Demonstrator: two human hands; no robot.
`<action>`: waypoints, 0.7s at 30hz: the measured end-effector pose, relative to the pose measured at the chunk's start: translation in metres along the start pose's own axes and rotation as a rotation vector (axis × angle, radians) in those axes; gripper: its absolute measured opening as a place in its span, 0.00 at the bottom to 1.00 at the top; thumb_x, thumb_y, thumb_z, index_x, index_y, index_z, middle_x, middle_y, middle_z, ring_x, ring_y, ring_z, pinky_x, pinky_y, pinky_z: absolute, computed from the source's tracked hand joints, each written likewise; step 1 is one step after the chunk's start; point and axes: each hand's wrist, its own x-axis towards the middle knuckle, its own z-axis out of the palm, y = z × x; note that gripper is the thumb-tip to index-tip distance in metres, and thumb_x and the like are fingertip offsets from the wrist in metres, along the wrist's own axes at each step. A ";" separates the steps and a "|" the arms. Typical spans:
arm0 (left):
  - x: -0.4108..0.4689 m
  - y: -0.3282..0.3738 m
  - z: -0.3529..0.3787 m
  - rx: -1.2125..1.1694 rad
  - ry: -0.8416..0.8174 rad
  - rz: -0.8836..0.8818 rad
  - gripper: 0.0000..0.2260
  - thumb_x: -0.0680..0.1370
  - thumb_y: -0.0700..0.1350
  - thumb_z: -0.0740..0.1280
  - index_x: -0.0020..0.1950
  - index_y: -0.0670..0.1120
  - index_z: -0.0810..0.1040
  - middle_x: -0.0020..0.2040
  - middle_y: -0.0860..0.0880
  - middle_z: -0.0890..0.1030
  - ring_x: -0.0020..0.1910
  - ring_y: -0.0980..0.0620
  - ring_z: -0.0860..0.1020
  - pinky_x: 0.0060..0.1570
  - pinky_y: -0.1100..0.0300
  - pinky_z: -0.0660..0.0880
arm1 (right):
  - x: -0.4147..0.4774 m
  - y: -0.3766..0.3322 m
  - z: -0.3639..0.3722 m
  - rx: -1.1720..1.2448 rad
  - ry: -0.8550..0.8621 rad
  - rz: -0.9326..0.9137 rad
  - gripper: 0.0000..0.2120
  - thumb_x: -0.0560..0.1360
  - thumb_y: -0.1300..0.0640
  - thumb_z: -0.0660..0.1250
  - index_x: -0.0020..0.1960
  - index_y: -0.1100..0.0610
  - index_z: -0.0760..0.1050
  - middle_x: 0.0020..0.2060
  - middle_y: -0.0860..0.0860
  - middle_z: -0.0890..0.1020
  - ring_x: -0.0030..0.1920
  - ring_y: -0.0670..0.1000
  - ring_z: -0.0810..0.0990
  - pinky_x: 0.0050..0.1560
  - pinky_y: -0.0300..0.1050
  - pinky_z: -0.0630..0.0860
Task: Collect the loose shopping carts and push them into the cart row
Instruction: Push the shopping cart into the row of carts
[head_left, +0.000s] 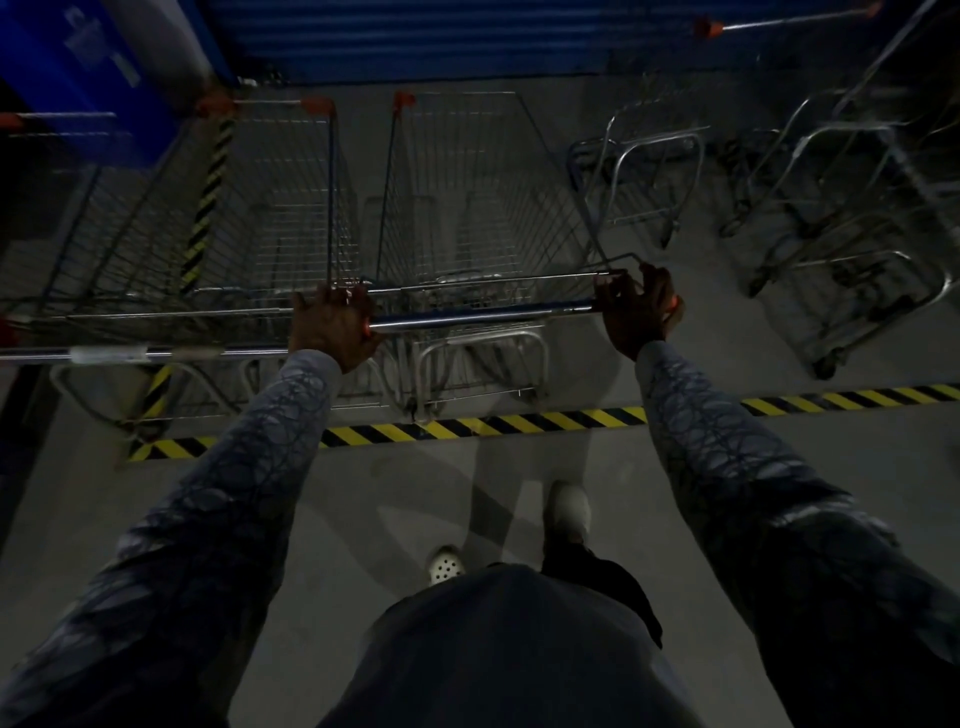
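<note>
cart (467, 208): silver wire basket, orange corner caps, upright, running straight ahead of the grip on its chrome handle (483, 314) | second cart (234, 208): same build, upright, parallel, close beside, just left of the grip

Yellow-black striped floor tape (519, 423), blue shutter (415, 36), orange cart corners (404, 98).

Dim light falls on a grey concrete floor (363, 519). A yellow-and-black hazard stripe (519, 423) crosses it, and a blue ribbed wall (415, 36) stands beyond.
</note>
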 end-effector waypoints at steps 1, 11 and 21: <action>0.000 0.000 0.001 -0.015 -0.010 -0.007 0.31 0.73 0.62 0.67 0.71 0.48 0.69 0.63 0.41 0.78 0.63 0.36 0.73 0.64 0.32 0.65 | -0.002 -0.001 -0.001 -0.003 0.001 0.003 0.27 0.79 0.31 0.48 0.66 0.44 0.74 0.78 0.53 0.57 0.80 0.56 0.46 0.74 0.64 0.44; -0.008 0.002 0.000 -0.052 0.027 0.003 0.33 0.72 0.57 0.72 0.72 0.44 0.70 0.57 0.38 0.82 0.60 0.35 0.76 0.59 0.39 0.70 | -0.010 -0.002 -0.002 -0.021 0.074 -0.020 0.24 0.80 0.34 0.52 0.58 0.49 0.77 0.77 0.56 0.61 0.79 0.56 0.49 0.73 0.62 0.45; -0.008 0.005 -0.002 -0.025 0.002 -0.024 0.33 0.74 0.58 0.67 0.74 0.44 0.66 0.60 0.41 0.81 0.66 0.37 0.72 0.61 0.42 0.70 | -0.009 0.001 0.006 -0.019 0.148 -0.009 0.36 0.74 0.29 0.44 0.59 0.50 0.79 0.74 0.56 0.66 0.78 0.56 0.53 0.72 0.63 0.48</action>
